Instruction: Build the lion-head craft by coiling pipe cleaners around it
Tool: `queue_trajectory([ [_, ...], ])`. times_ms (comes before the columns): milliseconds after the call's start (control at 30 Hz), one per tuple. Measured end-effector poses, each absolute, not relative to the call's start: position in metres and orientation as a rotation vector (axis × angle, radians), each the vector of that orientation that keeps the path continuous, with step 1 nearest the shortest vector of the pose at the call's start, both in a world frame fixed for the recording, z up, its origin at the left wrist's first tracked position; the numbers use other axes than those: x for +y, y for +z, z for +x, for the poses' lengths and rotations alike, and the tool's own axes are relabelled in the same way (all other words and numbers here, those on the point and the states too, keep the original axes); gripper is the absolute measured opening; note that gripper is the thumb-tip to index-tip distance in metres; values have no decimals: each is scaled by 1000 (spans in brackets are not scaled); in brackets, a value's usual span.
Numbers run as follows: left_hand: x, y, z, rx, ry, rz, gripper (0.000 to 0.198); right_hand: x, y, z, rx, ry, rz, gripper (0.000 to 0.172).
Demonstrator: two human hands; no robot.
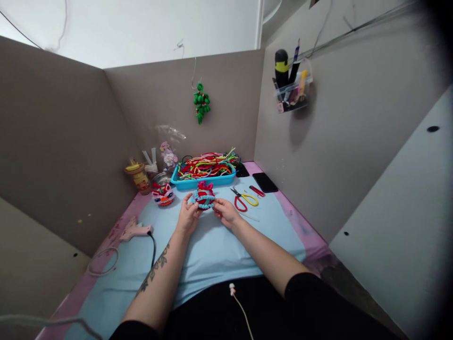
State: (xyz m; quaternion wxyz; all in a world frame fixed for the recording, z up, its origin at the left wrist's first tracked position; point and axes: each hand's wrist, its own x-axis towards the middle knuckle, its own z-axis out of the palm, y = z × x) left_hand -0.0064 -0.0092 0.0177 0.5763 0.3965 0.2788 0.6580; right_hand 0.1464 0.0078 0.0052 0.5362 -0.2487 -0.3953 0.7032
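Against my black clothing (205, 314) rests a pale earphone (232, 290) on its cord. Beyond it, over the blue-covered table (212, 257), I have a fuzzy red and light-blue piece (205, 194) between my two hands: my left fingers (186, 202) pinch one side, my right fingers (221, 205) the other. Just behind it stands a blue tray (203, 183) heaped with colourful strips (208, 163). To the left sit a red fuzzy figure (163, 195) and, nearer me, a pink glue gun (134, 230); to the right lie red-and-yellow-handled scissors (240, 203) and a dark phone (265, 182).
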Motion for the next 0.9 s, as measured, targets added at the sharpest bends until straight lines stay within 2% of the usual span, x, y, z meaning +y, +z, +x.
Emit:
queue_trajectory([
  [400,-5,13,-8,607,1590,854,52,6,8,147,-959,1640,-689,31],
  [700,-7,14,-7,595,1589,816,48,4,11,147,-940,1657,-645,19],
  [900,-7,15,-6,626,1584,753,47,3,12,147,-983,1661,-630,21],
])
